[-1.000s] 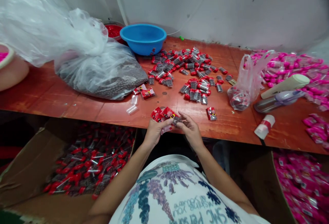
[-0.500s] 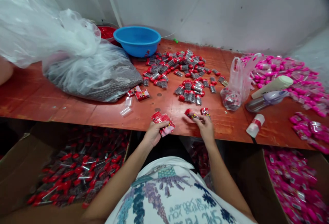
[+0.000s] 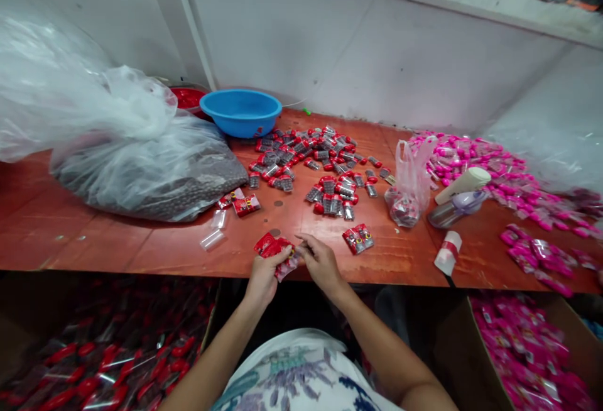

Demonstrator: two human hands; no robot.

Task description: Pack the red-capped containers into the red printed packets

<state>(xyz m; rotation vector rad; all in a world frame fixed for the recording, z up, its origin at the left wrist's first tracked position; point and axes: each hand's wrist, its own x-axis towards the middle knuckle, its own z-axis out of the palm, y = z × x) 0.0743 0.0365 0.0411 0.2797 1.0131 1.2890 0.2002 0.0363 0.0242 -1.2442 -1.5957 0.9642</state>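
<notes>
In my left hand (image 3: 264,276) is a small bunch of flat red printed sleeves (image 3: 269,244), thumb on top, just above the table's front edge. The fingers of my right hand (image 3: 324,265) are bent together at the right edge of the same sleeves; the exact grip is partly hidden. To the right, two small containers in red printed sleeves (image 3: 358,239) lie side by side. More red printed sleeves (image 3: 246,205) lie to the left, near two clear tubes (image 3: 211,239). Farther back is a loose pile of small clear containers with red caps and dark contents (image 3: 325,153).
A plastic bag of dark beads (image 3: 160,178) sits at left, beside a blue basin (image 3: 241,112). On the right are a knotted carrier bag (image 3: 407,191), a bottle (image 3: 452,208), a white roll (image 3: 448,252) and pink packs (image 3: 485,166). Boxes of red-capped (image 3: 108,354) and pink packs (image 3: 532,348) stand below.
My right hand has left a red-sleeved container beside another on the table and moved left to the sleeves in my left hand. The camera view has tilted up.
</notes>
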